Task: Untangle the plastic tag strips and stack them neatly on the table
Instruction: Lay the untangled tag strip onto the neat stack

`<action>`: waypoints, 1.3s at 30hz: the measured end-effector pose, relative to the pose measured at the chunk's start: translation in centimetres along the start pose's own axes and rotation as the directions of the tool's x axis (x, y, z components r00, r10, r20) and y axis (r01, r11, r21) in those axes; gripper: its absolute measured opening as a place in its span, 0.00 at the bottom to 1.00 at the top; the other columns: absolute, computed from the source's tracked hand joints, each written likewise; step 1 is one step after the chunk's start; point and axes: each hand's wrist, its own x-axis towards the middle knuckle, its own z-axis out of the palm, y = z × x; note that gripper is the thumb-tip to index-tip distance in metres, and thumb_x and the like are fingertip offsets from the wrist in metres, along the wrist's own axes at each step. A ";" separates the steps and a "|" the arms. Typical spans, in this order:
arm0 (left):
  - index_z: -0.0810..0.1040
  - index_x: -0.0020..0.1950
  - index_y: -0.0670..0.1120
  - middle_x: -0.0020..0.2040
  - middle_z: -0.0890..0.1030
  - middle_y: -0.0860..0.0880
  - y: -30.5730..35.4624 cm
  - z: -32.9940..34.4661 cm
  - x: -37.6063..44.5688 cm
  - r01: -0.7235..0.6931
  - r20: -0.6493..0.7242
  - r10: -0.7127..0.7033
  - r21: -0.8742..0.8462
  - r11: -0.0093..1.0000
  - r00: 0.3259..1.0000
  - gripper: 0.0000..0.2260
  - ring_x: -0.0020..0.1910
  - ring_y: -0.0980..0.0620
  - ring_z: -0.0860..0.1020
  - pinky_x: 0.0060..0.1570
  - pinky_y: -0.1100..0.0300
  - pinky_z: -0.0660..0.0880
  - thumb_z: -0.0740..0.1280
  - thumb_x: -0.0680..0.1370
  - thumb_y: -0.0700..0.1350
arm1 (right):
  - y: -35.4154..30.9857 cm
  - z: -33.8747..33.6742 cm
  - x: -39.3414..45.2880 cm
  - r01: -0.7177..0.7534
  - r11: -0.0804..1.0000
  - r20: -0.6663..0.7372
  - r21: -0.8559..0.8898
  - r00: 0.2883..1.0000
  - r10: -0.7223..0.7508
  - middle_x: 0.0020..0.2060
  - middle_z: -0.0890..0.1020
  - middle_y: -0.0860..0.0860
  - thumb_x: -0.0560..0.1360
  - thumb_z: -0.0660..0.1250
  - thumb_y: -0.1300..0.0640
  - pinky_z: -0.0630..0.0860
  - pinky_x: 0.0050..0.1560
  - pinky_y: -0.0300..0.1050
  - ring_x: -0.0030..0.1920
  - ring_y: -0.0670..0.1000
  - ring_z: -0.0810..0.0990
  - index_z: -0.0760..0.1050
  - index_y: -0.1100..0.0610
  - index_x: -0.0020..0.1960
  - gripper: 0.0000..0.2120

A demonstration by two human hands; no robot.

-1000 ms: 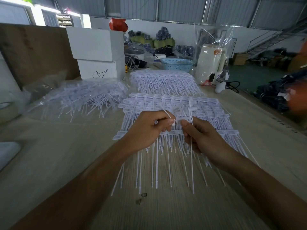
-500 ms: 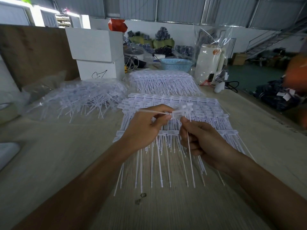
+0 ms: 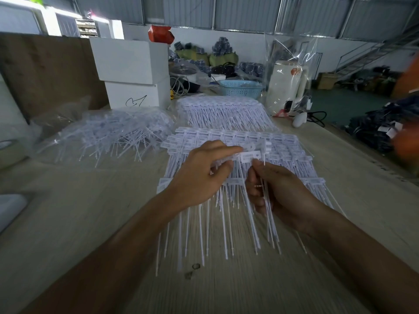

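A white plastic tag strip [image 3: 251, 155] is held above the table [image 3: 68, 214] between both hands. My left hand [image 3: 199, 177] pinches its flat head end from the left. My right hand [image 3: 278, 193] grips the thin tails of the strip below the head. Under my hands lies a neat stack of tag strips [image 3: 288, 155], heads in rows and tails pointing toward me. A second neat stack [image 3: 224, 112] lies behind it. A tangled heap of tag strips [image 3: 113, 134] sits to the left.
Two stacked white boxes [image 3: 133, 73] stand at the back left beside a brown board [image 3: 45, 71]. A blue basket [image 3: 240, 88] and a white appliance in clear plastic wrap [image 3: 285, 87] stand at the back. The table's right edge [image 3: 362, 155] drops to the floor.
Both hands have lowered slightly and the tag strip's head now lies flat between them. My right hand has gathered more of the tails into its grip.
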 end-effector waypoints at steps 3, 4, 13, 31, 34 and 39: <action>0.78 0.68 0.45 0.46 0.77 0.53 0.1 0.1 -0.1 -0.010 0.015 0.010 0.008 1.000 1.000 0.17 0.43 0.57 0.76 0.44 0.66 0.68 0.64 0.80 0.41 | 0.0 -0.2 0.3 -0.033 0.999 -0.056 0.036 0.998 0.035 0.28 0.62 0.48 0.81 0.63 0.47 0.55 0.21 0.36 0.24 0.45 0.57 0.78 0.54 0.40 0.16; 0.78 0.69 0.47 0.47 0.78 0.54 0.1 0.1 -0.1 -0.004 0.022 0.004 0.006 1.000 1.000 0.17 0.44 0.60 0.75 0.44 0.68 0.67 0.64 0.80 0.42 | 0.1 -0.3 0.4 -0.033 0.998 -0.088 0.048 0.995 0.037 0.29 0.61 0.48 0.82 0.63 0.48 0.55 0.21 0.36 0.24 0.45 0.57 0.79 0.54 0.40 0.16; 0.69 0.60 0.53 0.53 0.84 0.55 0.5 0.6 -0.3 -0.014 0.084 0.013 0.016 1.000 0.996 0.14 0.48 0.60 0.82 0.44 0.56 0.79 0.71 0.78 0.47 | 0.1 0.4 0.0 0.004 0.997 -0.075 -0.079 0.997 -0.010 0.30 0.58 0.48 0.73 0.71 0.40 0.55 0.24 0.39 0.28 0.47 0.55 0.70 0.50 0.35 0.18; 0.80 0.63 0.47 0.52 0.84 0.48 -1.0 0.6 -0.3 -0.036 0.066 0.026 0.167 0.985 0.997 0.13 0.49 0.50 0.82 0.48 0.51 0.78 0.69 0.79 0.47 | 0.4 -0.3 0.3 0.069 0.998 -0.093 0.004 0.993 -0.068 0.30 0.57 0.49 0.74 0.70 0.48 0.53 0.24 0.39 0.26 0.45 0.56 0.73 0.55 0.38 0.13; 0.81 0.60 0.44 0.50 0.85 0.51 -1.0 0.5 -0.2 -0.040 0.036 0.037 0.083 0.996 0.999 0.11 0.48 0.63 0.83 0.48 0.61 0.80 0.67 0.80 0.45 | 0.5 -0.3 0.3 0.109 0.993 -0.083 -0.052 0.990 -0.113 0.29 0.58 0.49 0.74 0.70 0.46 0.57 0.23 0.37 0.26 0.46 0.57 0.73 0.55 0.39 0.14; 0.83 0.55 0.43 0.44 0.86 0.52 -1.0 0.4 -0.1 -0.008 0.045 0.010 -0.041 0.999 0.999 0.07 0.42 0.60 0.83 0.44 0.57 0.79 0.69 0.80 0.43 | 0.3 0.0 0.1 0.157 0.980 -0.058 -0.123 0.985 -0.165 0.28 0.59 0.48 0.77 0.67 0.47 0.58 0.23 0.37 0.27 0.47 0.56 0.74 0.50 0.34 0.13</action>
